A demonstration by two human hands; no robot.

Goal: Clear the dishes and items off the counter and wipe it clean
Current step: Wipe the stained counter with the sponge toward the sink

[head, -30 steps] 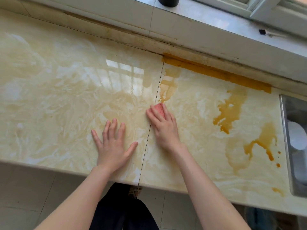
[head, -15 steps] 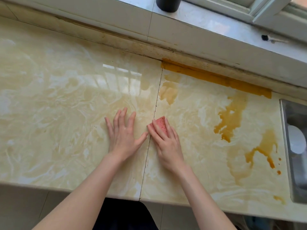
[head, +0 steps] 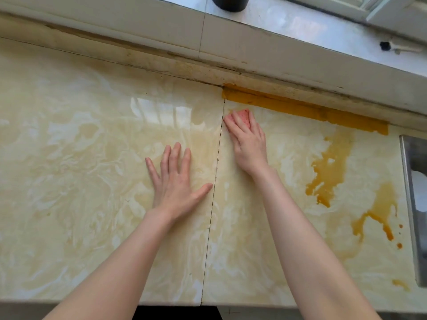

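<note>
The cream marble counter is smeared with an orange-brown spill on its right half, plus a thick orange band along the back edge. My right hand presses a pink sponge flat on the counter, just right of the seam and just below the band's left end. Straight fingers cover most of the sponge. My left hand rests flat on the counter left of the seam, fingers spread, holding nothing.
A steel sink lies at the right edge with a white dish in it. Behind the counter runs a raised sill with a black cup and a small black-tipped object. The counter's front edge is near my body.
My right hand has pushed the sponge away from me along the seam, up to the orange band. The stain near the seam has faded. My left hand slid slightly forward and to the right.
</note>
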